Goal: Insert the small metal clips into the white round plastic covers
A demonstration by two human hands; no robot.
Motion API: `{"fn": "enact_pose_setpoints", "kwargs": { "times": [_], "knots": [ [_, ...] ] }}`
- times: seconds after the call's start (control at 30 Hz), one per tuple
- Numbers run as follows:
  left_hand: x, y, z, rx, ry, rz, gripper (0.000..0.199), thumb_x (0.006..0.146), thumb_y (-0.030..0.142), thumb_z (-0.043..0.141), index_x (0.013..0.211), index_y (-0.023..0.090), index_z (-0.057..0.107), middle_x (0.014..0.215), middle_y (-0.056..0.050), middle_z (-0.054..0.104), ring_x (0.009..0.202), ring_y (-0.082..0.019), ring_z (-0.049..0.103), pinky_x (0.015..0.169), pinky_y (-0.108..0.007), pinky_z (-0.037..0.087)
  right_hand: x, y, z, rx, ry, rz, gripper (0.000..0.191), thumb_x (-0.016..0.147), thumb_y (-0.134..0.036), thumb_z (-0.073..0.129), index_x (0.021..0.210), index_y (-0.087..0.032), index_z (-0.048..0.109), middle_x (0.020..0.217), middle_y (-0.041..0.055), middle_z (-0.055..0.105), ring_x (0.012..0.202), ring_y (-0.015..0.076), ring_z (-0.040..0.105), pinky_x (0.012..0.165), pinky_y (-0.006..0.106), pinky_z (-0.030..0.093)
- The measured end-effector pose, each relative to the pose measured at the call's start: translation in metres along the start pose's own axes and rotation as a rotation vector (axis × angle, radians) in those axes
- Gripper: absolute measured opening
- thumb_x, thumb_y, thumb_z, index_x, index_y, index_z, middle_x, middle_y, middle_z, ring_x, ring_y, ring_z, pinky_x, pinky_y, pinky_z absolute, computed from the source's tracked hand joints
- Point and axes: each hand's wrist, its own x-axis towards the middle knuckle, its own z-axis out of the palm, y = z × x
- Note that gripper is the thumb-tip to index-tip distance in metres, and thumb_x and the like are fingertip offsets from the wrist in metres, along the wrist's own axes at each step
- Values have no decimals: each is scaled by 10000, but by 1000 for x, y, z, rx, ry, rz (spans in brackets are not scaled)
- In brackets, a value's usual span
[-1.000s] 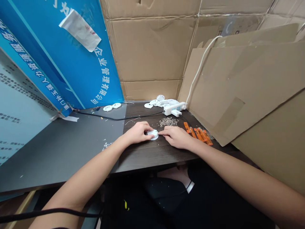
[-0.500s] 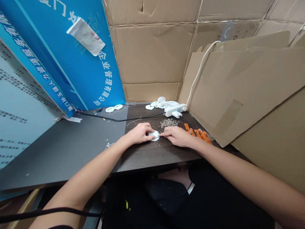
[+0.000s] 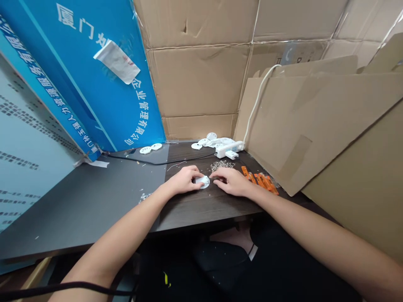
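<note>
A small white round plastic disc (image 3: 204, 181) with raised parts on top lies on the dark table. My left hand (image 3: 186, 179) grips its left side, with the thumb and fingers closed round the edge. Just right of the disc is my right hand (image 3: 232, 181), its thumb and forefinger apart and no object visible between them. The forefinger's tip is close to the disc's right edge; whether they touch I cannot tell. Behind that hand lies a pile of small shiny pieces (image 3: 222, 165).
More white discs (image 3: 211, 142) lie at the back beside a white power strip (image 3: 229, 148); two discs (image 3: 151, 148) are further left. Orange pieces (image 3: 262, 182) lie at the right, near leaning cardboard (image 3: 315, 121). A black cable (image 3: 151, 162) crosses the table. Clear bits (image 3: 145, 196) lie near my left forearm.
My right hand has drawn slightly back from the disc, and its thumb and forefinger have parted. My left hand still holds the disc. The whole view has shifted a little.
</note>
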Motion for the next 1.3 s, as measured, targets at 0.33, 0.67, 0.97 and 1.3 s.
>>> {"fn": "enact_pose_setpoints", "kwargs": {
  "times": [0.33, 0.67, 0.97, 1.3],
  "knots": [
    [2, -4, 0, -13, -10, 11, 330, 860, 370, 683, 1107, 178, 786, 1027, -83, 687, 893, -196, 658, 811, -289, 508, -1, -10, 5, -318, -148, -137, 378, 942, -157, 497, 1240, -225, 720, 951, 56, 689, 779, 163, 613, 660, 264, 391],
    [3, -1, -11, 64, -26, 5, 333, 780, 281, 690, 1085, 178, 775, 1037, -92, 689, 942, -222, 667, 873, -312, 527, -6, -10, 9, -209, -49, -105, 381, 955, -187, 505, 1276, -230, 704, 967, 55, 715, 860, 172, 654, 742, 268, 449],
    [-2, -134, -119, 495, 174, -725, 446, 835, 330, 610, 1185, 73, 712, 1200, -222, 692, 1184, -381, 610, 1019, -401, 464, 7, -14, 27, -79, -44, -173, 201, 855, -97, 589, 987, -199, 702, 972, 35, 744, 861, 173, 677, 762, 266, 470],
    [104, -121, -56, 356, 118, -538, 652, 905, 559, 548, 1439, 184, 538, 1484, -102, 576, 1378, -283, 508, 1150, -330, 372, 12, -23, 21, -67, -64, -54, 196, 946, -370, 661, 848, -201, 648, 808, 14, 707, 700, 151, 618, 621, 254, 348]
  ]
}}
